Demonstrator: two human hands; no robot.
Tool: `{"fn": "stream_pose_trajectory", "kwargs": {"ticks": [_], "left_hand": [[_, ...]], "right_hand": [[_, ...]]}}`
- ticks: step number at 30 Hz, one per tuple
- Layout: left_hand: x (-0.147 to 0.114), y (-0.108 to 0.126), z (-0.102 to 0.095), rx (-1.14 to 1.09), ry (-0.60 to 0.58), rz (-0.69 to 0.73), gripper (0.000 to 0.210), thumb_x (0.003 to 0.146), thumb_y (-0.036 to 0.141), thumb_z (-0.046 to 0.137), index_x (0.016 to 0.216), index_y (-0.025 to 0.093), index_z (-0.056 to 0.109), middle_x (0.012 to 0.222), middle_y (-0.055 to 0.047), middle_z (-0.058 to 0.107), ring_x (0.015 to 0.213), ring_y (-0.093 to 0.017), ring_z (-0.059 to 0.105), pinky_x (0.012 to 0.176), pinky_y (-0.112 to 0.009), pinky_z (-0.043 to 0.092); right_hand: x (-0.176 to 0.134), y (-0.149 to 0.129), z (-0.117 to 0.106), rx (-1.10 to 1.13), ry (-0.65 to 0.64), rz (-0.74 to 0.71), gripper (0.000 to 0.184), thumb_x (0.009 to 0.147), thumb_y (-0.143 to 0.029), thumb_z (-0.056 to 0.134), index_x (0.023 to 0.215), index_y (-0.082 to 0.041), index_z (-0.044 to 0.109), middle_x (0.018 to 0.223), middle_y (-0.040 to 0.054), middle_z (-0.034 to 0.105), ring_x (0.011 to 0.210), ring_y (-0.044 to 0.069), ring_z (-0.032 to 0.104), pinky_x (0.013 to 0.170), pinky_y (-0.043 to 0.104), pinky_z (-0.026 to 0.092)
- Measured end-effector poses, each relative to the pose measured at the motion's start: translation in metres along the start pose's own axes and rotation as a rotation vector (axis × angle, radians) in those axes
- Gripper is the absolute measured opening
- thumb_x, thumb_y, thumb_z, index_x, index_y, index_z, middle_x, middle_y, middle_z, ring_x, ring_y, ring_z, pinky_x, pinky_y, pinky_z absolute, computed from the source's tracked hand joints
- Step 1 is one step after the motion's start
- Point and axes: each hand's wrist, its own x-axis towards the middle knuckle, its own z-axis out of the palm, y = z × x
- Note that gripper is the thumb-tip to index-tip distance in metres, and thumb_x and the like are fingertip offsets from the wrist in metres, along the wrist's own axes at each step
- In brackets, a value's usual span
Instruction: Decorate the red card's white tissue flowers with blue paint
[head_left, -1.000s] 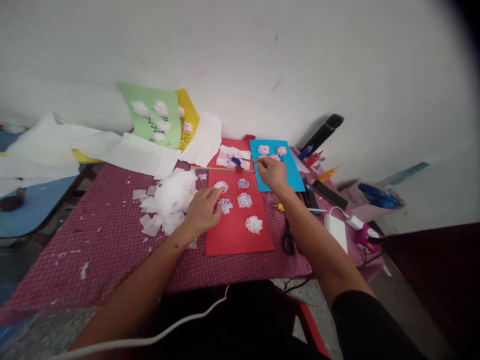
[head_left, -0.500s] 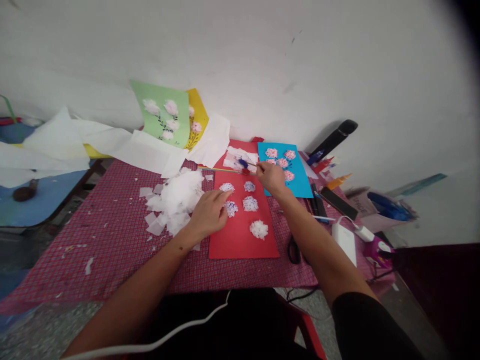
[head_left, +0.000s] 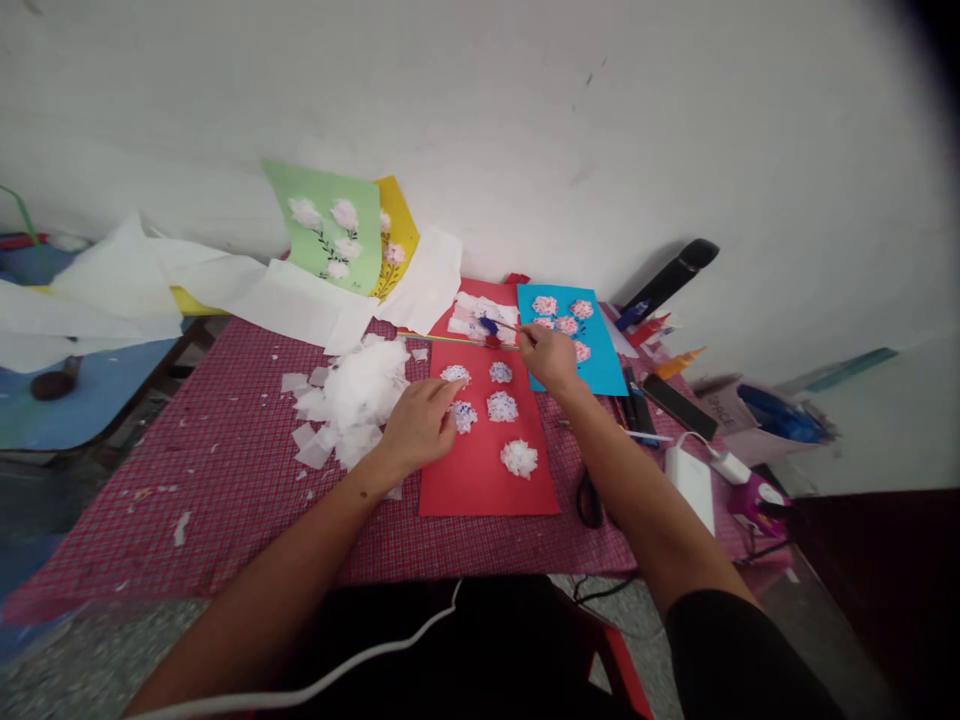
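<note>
My right hand [head_left: 549,358] pinches the handle of a paintbrush [head_left: 506,326]. Its dark blue tip rests at a crumpled, paint-stained white tissue [head_left: 469,312] on the far part of a red sheet [head_left: 472,490]. Over the sheet's left edge lies my left hand [head_left: 418,425], holding nothing, its fingers stretched out to a blue-speckled tissue flower [head_left: 455,374]. Below those fingertips is another speckled flower [head_left: 463,416]. Two more, an upper one [head_left: 500,372] and a lower one [head_left: 502,407], sit to the right. Nearer me is a plain white flower [head_left: 519,458].
Left of the sheet is a pile of white tissue squares [head_left: 356,395]. A blue card [head_left: 607,375] with pink flowers lies right. Green [head_left: 352,200] and yellow [head_left: 405,220] cards lean on the wall. Scissors [head_left: 589,500] and a white power bank [head_left: 690,485] are beside my right arm.
Both hands keep nearly the same places, and the brush tip stays at the stained tissue. The whole view has shifted very slightly.
</note>
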Motion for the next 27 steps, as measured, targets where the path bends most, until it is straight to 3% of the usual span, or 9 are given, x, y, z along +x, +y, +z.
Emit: {"fn": "stream_pose_trajectory", "kwargs": {"ticks": [19, 23, 27], "left_hand": [[0.000, -0.001, 0.001, -0.004, -0.027, -0.019, 0.054, 0.091, 0.014, 0.052, 0.145, 0.019, 0.056, 0.130, -0.012, 0.068, 0.122, -0.028, 0.062, 0.109, -0.046, 0.049], [0.000, -0.002, 0.001, 0.011, -0.024, -0.009, 0.053, 0.091, 0.015, 0.053, 0.144, 0.019, 0.056, 0.130, -0.013, 0.068, 0.121, -0.028, 0.063, 0.109, -0.045, 0.049], [0.000, -0.003, 0.001, 0.020, -0.018, -0.011, 0.051, 0.092, 0.015, 0.053, 0.143, 0.018, 0.056, 0.130, -0.013, 0.068, 0.120, -0.028, 0.063, 0.108, -0.045, 0.050]], "right_hand": [[-0.016, 0.005, 0.003, 0.126, 0.048, 0.036, 0.036, 0.098, -0.029, 0.049, 0.113, -0.021, 0.081, 0.107, 0.0091, 0.082, 0.095, 0.025, 0.073, 0.079, 0.032, 0.048], [-0.012, 0.009, 0.003, 0.278, 0.069, 0.079, 0.034, 0.094, -0.029, 0.050, 0.106, -0.020, 0.081, 0.100, 0.0074, 0.082, 0.089, 0.024, 0.073, 0.077, 0.032, 0.050], [-0.019, 0.018, -0.012, 0.553, 0.103, 0.227, 0.033, 0.088, -0.032, 0.053, 0.102, -0.017, 0.079, 0.084, 0.0065, 0.079, 0.071, 0.020, 0.069, 0.066, 0.031, 0.052]]}}
